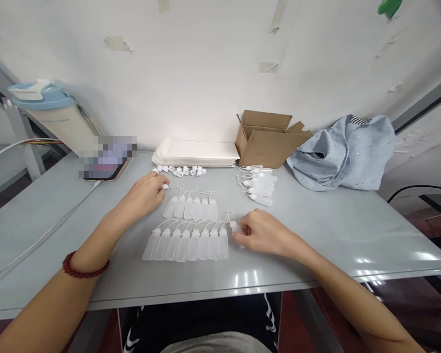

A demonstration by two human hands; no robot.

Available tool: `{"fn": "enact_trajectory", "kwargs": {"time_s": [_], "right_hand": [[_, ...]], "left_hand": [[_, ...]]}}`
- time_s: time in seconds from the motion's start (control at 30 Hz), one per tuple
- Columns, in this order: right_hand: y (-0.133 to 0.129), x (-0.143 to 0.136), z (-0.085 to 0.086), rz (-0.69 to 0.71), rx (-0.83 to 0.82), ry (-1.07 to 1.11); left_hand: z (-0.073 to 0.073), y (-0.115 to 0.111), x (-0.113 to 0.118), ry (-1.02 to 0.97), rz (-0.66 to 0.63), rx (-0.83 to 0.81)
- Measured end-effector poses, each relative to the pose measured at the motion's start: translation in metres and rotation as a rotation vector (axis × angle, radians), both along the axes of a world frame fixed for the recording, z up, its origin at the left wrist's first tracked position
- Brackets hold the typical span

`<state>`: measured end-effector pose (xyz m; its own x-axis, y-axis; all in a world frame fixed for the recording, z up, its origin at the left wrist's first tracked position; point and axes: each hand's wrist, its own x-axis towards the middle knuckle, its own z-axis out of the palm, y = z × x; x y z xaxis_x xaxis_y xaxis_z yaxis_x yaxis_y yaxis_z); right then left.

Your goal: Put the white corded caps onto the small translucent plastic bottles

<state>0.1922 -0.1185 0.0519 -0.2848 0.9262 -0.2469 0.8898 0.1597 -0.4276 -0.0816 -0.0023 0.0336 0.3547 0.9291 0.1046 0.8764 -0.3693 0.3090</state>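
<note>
My right hand [260, 233] is closed around a small translucent squeeze bottle [235, 227], at the right end of the front row of similar bottles [184, 245]. A second, shorter row of bottles [193, 208] lies behind it, all with thin cap straps pointing away from me. My left hand [147, 193] is by the far left of the rows, its fingers pinched on a white needle-tip cap [164, 187]; part of that cap is hidden by the fingers. Several loose white caps [185, 170] lie just beyond the left hand.
More bottles [259, 184] with needle tips lie in a pile before an open cardboard box [266, 147]. A white stack of packaging [202, 153] rests against the wall. A phone [108, 159] with a cable and a tumbler [59, 117] stand left; a blue cloth bag [345, 157] lies right.
</note>
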Motion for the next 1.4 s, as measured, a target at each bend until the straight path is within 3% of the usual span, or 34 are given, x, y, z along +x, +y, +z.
{"fn": "enact_trajectory", "kwargs": {"time_s": [0.1, 0.17, 0.23, 0.37, 0.53, 0.7, 1.1, 1.4], "right_hand": [[0.001, 0.0, 0.008, -0.053, 0.015, 0.176], [0.001, -0.001, 0.012, -0.066, 0.023, 0.307], [0.001, -0.002, 0.014, -0.046, 0.001, 0.441], [-0.001, -0.003, 0.012, 0.009, -0.073, 0.661], [-0.004, -0.005, 0.007, 0.035, -0.11, 0.709], [-0.005, -0.007, 0.003, 0.044, -0.171, 0.767], [-0.004, -0.004, 0.004, 0.074, -0.287, 0.922], [-0.002, -0.007, -0.003, 0.107, -0.552, 1.299]], "left_hand": [[0.012, -0.012, 0.009, -0.197, -0.001, -0.055], [0.02, -0.026, 0.021, -0.558, -0.018, -0.229], [0.025, -0.041, 0.034, -0.754, -0.049, -0.396], [0.022, -0.065, 0.056, -0.999, -0.133, -0.641], [0.013, -0.074, 0.067, -1.222, -0.183, -0.875], [0.01, -0.074, 0.068, -1.229, -0.202, -0.925], [0.021, -0.078, 0.067, -1.082, -0.278, -0.639], [0.018, -0.072, 0.061, -1.107, -0.304, -0.798]]}}
